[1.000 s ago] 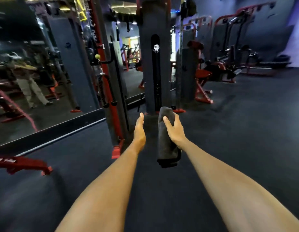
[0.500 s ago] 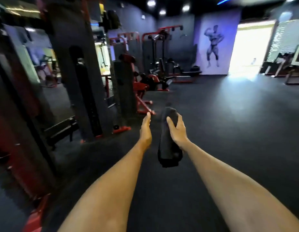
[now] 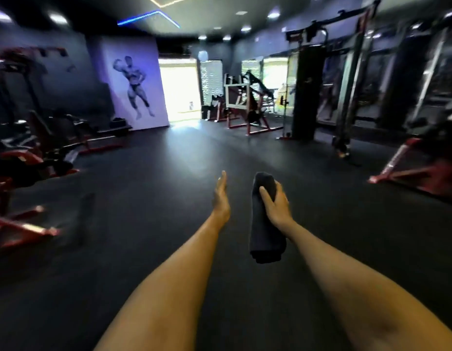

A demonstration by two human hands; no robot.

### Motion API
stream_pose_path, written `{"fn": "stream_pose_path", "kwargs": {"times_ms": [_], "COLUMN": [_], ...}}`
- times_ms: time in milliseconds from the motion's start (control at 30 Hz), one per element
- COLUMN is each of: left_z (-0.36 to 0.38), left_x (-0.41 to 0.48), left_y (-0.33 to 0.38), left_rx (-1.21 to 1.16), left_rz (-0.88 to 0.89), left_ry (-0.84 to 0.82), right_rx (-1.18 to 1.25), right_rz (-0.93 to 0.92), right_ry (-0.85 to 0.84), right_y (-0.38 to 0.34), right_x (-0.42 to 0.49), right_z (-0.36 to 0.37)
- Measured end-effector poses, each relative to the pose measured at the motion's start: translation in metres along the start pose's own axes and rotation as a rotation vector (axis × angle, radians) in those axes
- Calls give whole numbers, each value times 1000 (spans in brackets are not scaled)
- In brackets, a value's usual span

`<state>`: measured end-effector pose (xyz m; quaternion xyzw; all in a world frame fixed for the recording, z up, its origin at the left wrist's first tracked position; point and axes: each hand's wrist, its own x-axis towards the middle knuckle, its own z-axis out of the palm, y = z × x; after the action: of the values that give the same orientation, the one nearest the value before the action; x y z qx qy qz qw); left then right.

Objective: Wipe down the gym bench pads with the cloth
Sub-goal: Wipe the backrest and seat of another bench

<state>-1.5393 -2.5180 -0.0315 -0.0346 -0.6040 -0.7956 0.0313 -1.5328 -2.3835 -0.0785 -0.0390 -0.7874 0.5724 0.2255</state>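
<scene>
1. Cloth, dark and folded into a long roll, hangs upright from your right grip. Fingers and thumb wrap its upper part, and its lower end dangles free above the black floor.
2. Your left grip is released, fingers straight and together, edge-on to the camera. It sits just beside the cloth and touches nothing.
3. No bench pad lies within reach. Red-framed machines with dark padding stand at the far left and another red frame at the right edge, both blurred. A black cable tower rises right of centre, well apart from you.
4. The step in hand looks like the walk to a pad, with wiping not yet begun.
5. To do it well, pick the nearest padded machine, likely the group on the left, and stop close enough to lean over it.
6. Before contact, shake the roll open into a flat fold, so a broad face meets the pad rather than a ridge.
7. Brace the free left grip on the frame, then wipe in long overlapping strokes from one end to the other, seams included.
</scene>
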Motion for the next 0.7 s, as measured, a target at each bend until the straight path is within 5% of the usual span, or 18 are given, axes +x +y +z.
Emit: {"fn": "stream_pose_path", "kwargs": {"times_ms": [233, 700], "left_z": [119, 368], "left_x": [90, 143], "left_y": [-49, -149], "left_rx": [-37, 9], "left_rz": [-146, -347], "left_ry": [-439, -1026], "right_rx": [-136, -355], "right_rz": [162, 352], "right_ry": [369, 903], "right_y": [51, 160], "right_x": [70, 132], "right_z": [-85, -283]}}
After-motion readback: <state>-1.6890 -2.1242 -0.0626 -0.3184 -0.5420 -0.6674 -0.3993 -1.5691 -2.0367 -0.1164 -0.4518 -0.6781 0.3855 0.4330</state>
